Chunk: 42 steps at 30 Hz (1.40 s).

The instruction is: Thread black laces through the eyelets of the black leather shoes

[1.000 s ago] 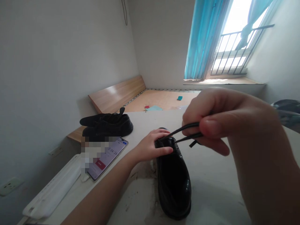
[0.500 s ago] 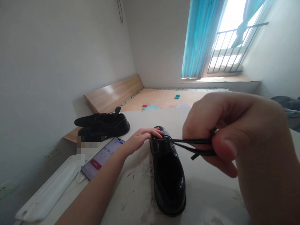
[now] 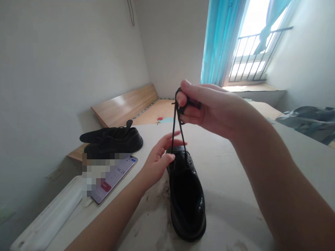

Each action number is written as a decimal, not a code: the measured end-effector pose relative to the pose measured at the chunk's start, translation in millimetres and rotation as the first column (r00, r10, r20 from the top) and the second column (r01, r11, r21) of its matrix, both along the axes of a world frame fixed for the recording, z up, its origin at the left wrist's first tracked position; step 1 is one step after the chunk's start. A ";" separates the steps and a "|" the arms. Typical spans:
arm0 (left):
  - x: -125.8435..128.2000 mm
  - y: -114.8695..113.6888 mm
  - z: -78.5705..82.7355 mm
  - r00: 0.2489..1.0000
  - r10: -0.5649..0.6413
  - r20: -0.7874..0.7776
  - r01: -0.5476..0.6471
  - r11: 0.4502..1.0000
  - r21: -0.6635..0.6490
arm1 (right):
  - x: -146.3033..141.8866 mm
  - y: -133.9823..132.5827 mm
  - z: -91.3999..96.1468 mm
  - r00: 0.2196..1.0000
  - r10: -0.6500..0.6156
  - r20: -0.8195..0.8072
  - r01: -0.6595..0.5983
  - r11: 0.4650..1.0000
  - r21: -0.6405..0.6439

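Plain room, pale walls, blue curtain (image 3: 216, 42) by a barred window, wood headboard (image 3: 125, 104) behind a white worktop (image 3: 230, 174) with dark smudges.

Black shoe (image 3: 187, 193) stands upright mid-worktop, toe pointing away from the person, heel nearest. Black laces (image 3: 173, 129): two strands rise near vertical from the shoe's front, close together at top, wider at bottom. Right hand (image 3: 209, 106) is above the shoe, grip closed, pinching the laces; upper lengths bunch around its fingers, a short end pokes out. Left hand (image 3: 158, 164) is at the shoe's front left edge, thumb and fingers spread around the foot of the left strand; can't tell if thumb presses lace or leather.

Progress, judged: laces sit in the shoe near the toe end, so lacing looks partly done. No bow or knot visible on the shoe, lengths above loose of the upper. Number of eyelets filled: can't tell.

Second shoe (image 3: 117, 141) on worktop, back left, with a flat dark piece (image 3: 91, 135) jutting out beside it, maybe an insole. Phone (image 3: 115, 179) in front of it, timer showing.

Containers: no box or tray seen; shoe's inside too dark to read.
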State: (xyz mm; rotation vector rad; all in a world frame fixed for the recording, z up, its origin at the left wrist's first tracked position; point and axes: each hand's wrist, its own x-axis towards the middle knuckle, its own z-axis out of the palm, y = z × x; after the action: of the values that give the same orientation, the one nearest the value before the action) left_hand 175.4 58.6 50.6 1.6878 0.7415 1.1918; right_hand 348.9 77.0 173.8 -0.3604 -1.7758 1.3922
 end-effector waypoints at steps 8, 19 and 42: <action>3.4 -3.8 1.6 0.916 0.290 -0.277 -0.193 0.924 0.330 | -1.5 11.1 -7.7 0.964 -0.261 -0.056 0.262 0.965 0.004; 3.4 4.8 3.6 0.910 -0.045 0.411 0.149 0.963 -0.224 | 8.0 23.9 -6.9 0.953 -0.224 -0.204 0.140 0.923 -0.358; -77.0 55.9 16.1 0.386 0.609 0.693 -0.210 0.790 -0.577 | 65.5 81.8 -25.3 0.591 -0.787 -0.178 0.737 0.616 -0.278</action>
State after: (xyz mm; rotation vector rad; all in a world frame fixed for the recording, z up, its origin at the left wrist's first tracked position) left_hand 98.4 114.5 66.7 0.3487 0.6909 1.8652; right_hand 414.4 158.8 148.4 -0.8661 -1.0225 0.8842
